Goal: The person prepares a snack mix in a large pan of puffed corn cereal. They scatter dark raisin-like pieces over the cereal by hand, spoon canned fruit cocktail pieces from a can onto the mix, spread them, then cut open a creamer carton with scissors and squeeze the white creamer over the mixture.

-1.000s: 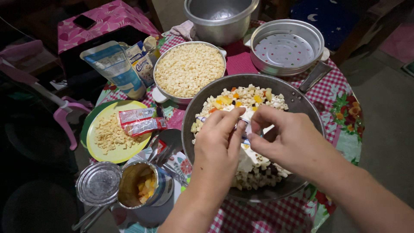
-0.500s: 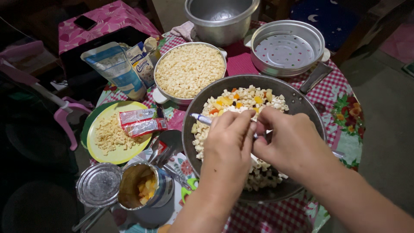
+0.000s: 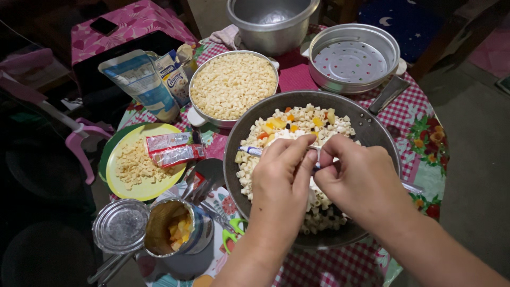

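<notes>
Both of my hands are over a large dark pan (image 3: 372, 133) filled with elbow macaroni, fruit pieces and white cream. My left hand (image 3: 281, 180) and my right hand (image 3: 358, 178) pinch a flattened white-and-blue sachet (image 3: 252, 151) between them, squeezed over the macaroni. The sachet's left end sticks out beyond my left fingers. A white dollop lies on the pasta under my hands.
A white pot of plain macaroni (image 3: 232, 85), a steamer pan (image 3: 353, 58) and a metal pot (image 3: 271, 21) stand behind. At left are a yellow plate with cheese cubes and sachets (image 3: 141, 162), pouches (image 3: 141, 79), an open can of fruit (image 3: 178, 228) and its lid (image 3: 121, 226).
My hands have slid along the sachet, pressing it flatter; its left end now pokes out past my left hand. The hands sit slightly lower over the pan.
</notes>
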Available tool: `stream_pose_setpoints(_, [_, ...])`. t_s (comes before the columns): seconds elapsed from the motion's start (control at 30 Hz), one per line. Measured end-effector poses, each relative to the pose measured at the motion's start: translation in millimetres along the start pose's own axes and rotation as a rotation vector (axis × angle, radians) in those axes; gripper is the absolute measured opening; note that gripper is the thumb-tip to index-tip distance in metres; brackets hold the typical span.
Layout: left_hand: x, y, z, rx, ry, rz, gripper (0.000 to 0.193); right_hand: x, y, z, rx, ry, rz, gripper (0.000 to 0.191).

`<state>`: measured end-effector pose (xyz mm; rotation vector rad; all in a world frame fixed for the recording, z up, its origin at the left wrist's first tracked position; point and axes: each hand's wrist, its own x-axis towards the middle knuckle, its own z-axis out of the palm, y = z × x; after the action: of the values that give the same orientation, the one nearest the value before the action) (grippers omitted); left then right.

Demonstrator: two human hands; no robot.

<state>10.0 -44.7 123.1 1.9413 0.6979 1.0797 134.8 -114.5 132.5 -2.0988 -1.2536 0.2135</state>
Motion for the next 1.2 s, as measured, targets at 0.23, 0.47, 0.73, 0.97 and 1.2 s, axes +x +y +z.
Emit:
stream_pose_setpoints(0.23, [-2, -2, 4, -0.23, 0.003, -0.28, 0.027, -2, 9, 1, 0.109, 0.07, 0.057, 0.008])
stream_pose_setpoints(0.47, [-1, -14, -4, -0.361, 0.057, -0.318, 0.029, 5, 15, 1, 0.59, -0.051, 0.009, 0.032])
stream_pose_setpoints(0.73, [7, -15, -15, -0.529, 0.011, -0.402, 0.032, 4, 13, -4, 0.419, -0.14, 0.155, 0.039])
stream_pose_setpoints(0.97, [5, -20, -9, -0.656, -0.011, -0.535, 0.034, 6, 23, 3, 0.719, -0.067, 0.259, 0.036])
stream_pose_setpoints(1.2, [11, -24, -20, -0.745, -0.034, -0.558, 0.037, 6, 22, -12, 0.523, -0.183, 0.06, 0.042])
